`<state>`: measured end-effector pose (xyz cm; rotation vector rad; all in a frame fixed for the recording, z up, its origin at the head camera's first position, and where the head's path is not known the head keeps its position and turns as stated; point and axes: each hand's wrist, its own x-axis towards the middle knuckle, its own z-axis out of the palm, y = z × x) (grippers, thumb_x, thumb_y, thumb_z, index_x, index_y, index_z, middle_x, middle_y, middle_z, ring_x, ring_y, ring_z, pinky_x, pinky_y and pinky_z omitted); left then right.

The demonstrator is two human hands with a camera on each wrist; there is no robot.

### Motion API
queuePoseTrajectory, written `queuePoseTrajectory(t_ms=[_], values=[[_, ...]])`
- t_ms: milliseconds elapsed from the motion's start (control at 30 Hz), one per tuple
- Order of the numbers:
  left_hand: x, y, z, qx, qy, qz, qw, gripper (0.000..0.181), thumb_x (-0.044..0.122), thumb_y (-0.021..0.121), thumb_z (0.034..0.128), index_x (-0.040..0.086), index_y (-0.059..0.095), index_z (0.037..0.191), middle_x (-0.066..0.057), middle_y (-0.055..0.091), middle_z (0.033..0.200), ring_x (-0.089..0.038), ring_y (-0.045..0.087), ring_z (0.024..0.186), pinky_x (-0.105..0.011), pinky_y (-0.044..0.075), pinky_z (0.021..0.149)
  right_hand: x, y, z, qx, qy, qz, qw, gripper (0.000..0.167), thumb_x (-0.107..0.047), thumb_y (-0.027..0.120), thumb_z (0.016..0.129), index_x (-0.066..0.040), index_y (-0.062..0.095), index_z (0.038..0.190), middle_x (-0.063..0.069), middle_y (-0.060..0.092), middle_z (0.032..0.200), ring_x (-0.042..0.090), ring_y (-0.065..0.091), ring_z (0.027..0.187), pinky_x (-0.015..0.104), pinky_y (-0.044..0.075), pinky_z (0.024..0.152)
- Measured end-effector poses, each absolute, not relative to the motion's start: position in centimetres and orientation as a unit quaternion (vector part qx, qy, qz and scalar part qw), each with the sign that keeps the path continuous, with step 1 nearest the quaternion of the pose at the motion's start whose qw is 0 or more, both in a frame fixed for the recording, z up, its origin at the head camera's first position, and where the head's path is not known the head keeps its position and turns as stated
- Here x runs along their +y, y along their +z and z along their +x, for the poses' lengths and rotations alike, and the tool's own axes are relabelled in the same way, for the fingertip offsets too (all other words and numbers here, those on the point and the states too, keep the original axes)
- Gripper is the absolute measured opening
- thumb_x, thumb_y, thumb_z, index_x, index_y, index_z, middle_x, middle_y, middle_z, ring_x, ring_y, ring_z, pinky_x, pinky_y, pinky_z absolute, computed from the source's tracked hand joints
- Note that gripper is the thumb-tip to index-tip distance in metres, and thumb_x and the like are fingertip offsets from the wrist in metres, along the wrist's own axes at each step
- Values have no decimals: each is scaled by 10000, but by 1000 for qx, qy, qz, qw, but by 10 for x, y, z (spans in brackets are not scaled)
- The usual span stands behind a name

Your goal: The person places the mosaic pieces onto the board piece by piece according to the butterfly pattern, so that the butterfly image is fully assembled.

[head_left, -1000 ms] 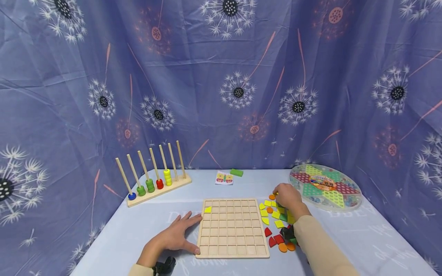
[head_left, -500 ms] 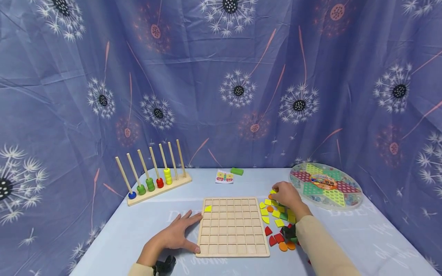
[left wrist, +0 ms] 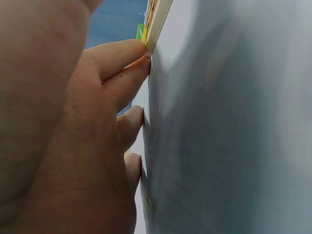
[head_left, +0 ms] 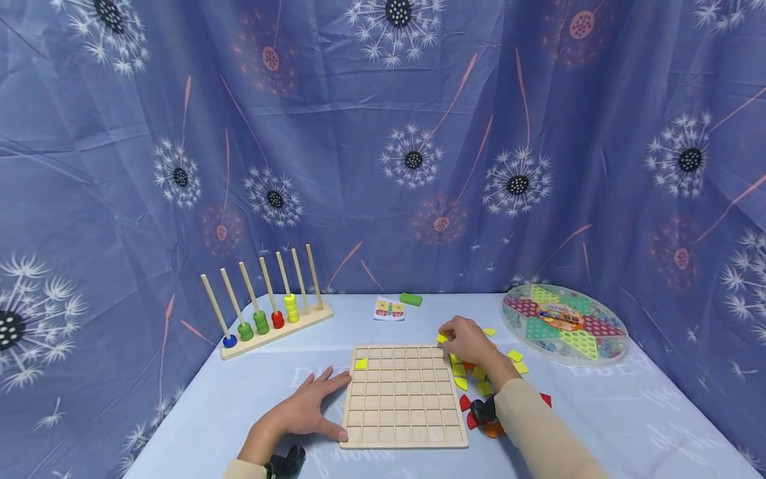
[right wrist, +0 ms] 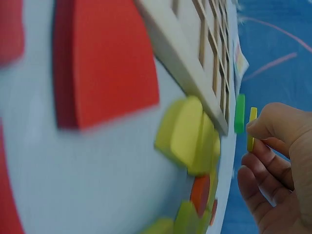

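Note:
A wooden grid board lies flat, with one yellow piece in a cell at its upper left. My left hand is spread at the board's left side, its fingertips and thumb touching the edge. Pinched between thumb and forefinger, a yellow piece is held by my right hand just above the board's far right corner. In the right wrist view this piece appears edge-on, off the table. Loose yellow pieces and red pieces lie beside the board, partly hidden under my right arm.
At the back left stands a peg rack with coloured beads. A small patterned card and a green block lie behind the board. A round game board rests at the back right. A patterned curtain hangs behind the table.
My right hand has moved left from the far end of the loose pieces to the board's corner, carrying a yellow piece. My left hand has stayed in place.

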<state>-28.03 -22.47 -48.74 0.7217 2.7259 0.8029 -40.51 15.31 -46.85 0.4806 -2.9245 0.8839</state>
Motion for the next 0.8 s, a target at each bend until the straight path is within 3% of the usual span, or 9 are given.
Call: queuePoseTrajectory(t_ms=[500,633,733,800], values=[[-224,-488,-281,923,280,244,104,1043,638,788,632,198,389,1489,-4,340,1528,-347,133,1434,-607,52,1108,107,-469,-392,-909,281,304,34,294,-48,700,799,-27,722,1092,26,605,934,155,580,830,360,517,755],[-224,-487,-281,923,280,241,107,1041,635,790,632,203,388,1490,-1,341,1528,-345,135,1434,-608,55,1108,96,-470,-390,-904,256,341,30,118,-15,635,800,-111,698,829,-5,534,830,133,470,728,317,431,650],[-224,-487,-281,923,282,239,110,1036,627,792,638,202,387,1491,2,342,1527,-348,137,1433,-613,57,1105,87,-470,-388,-906,232,354,28,139,-24,616,804,-154,665,795,-25,508,821,115,448,719,300,419,639],[-224,-487,-280,923,282,238,111,1032,626,791,642,201,387,1491,7,342,1526,-348,138,1433,-614,59,1105,81,-469,-387,-908,225,353,28,170,-36,626,814,-143,719,908,-31,539,870,100,491,762,294,464,681]])
